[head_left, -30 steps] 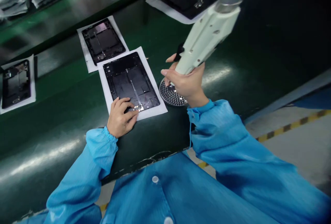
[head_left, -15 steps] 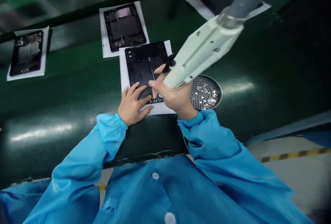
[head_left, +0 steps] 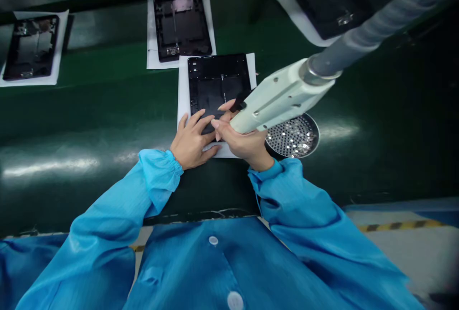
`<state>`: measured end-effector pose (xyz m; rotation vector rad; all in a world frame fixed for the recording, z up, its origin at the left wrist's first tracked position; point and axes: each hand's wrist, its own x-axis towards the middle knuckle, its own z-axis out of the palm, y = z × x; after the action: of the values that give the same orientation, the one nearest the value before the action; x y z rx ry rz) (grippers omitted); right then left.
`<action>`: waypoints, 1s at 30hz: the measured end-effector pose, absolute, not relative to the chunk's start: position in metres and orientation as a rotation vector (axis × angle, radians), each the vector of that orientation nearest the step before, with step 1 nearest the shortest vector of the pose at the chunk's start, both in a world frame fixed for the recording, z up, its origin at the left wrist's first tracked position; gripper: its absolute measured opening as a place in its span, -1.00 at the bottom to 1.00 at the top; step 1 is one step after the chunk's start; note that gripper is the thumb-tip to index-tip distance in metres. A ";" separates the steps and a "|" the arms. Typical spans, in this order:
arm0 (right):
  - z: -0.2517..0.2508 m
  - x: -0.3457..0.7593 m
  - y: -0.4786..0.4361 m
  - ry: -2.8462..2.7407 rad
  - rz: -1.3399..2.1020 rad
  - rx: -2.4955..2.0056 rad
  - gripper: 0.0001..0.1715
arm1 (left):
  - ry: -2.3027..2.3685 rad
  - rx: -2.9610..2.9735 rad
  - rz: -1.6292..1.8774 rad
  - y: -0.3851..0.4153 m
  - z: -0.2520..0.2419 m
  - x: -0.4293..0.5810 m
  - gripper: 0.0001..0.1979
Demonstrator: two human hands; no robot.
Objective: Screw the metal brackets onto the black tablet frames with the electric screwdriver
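A black tablet housing [head_left: 205,89] lies on a white sheet [head_left: 183,83] on the green bench. My left hand [head_left: 193,142] rests on the near end of this housing with fingers spread, holding nothing. Beside it, my right hand [head_left: 247,143] is wrapped round a pale green electric screwdriver [head_left: 279,92], which slants up to the right. A grey ribbed hose [head_left: 376,28] runs from the tool's back end. The screwdriver's tip is hidden behind my fingers, over the housing's near edge.
A round perforated metal dish [head_left: 294,135] with small shiny parts sits to the right of my right hand. Farther back, more tablet housings lie on white sheets: one at left [head_left: 32,47], one behind [head_left: 182,26], one at upper right [head_left: 326,2].
The whole view has shifted. The screwdriver's back end has swung lower, so the tool leans flatter. Both hands stay at the near end of the housing.
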<state>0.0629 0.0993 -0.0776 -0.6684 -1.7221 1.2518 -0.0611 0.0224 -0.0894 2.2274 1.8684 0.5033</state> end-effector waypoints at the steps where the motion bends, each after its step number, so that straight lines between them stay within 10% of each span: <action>1: -0.077 0.063 0.100 -1.727 1.246 -0.653 -0.81 | 1.871 2.226 0.496 0.022 -0.089 -0.061 -0.66; 30: -0.076 0.074 0.114 -1.591 1.236 -0.649 -0.57 | 1.905 2.257 0.534 0.022 -0.095 -0.061 -0.62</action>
<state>0.0738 0.1139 -0.0760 -0.6494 -1.5905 1.2359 -0.0606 0.0221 -0.0948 2.2570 1.9047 0.5343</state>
